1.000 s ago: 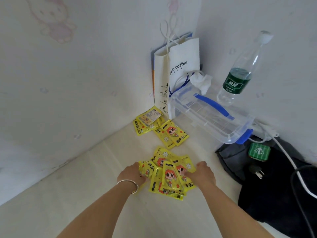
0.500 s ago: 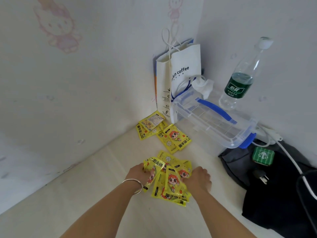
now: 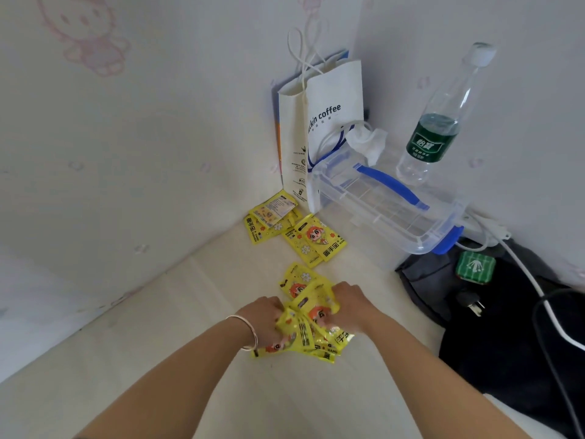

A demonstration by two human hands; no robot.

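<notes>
Left hand (image 3: pixel 264 318), bangle at the wrist, and right hand (image 3: pixel 351 304) both curl their fingers round one bunch of yellow sachets (image 3: pixel 308 331), gathered between them on the pale surface (image 3: pixel 190 312). Further sachets (image 3: pixel 316 240) lie loose near the corner, just beside a white paper bag (image 3: pixel 319 131), its contents hidden. Right of it, a clear lidded box (image 3: pixel 380 217) carries a crumpled tissue (image 3: pixel 368 141); a plastic bottle (image 3: pixel 433 131) leans behind.

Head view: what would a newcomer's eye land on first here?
The bunch of yellow packets at centre, held by the left grip and right grip, stands out first. More loose yellow packets lie toward the wall corner beside a white coffee bag. Right of them, a clear box with a blue handle has a green-labelled bottle at its far edge.
</notes>
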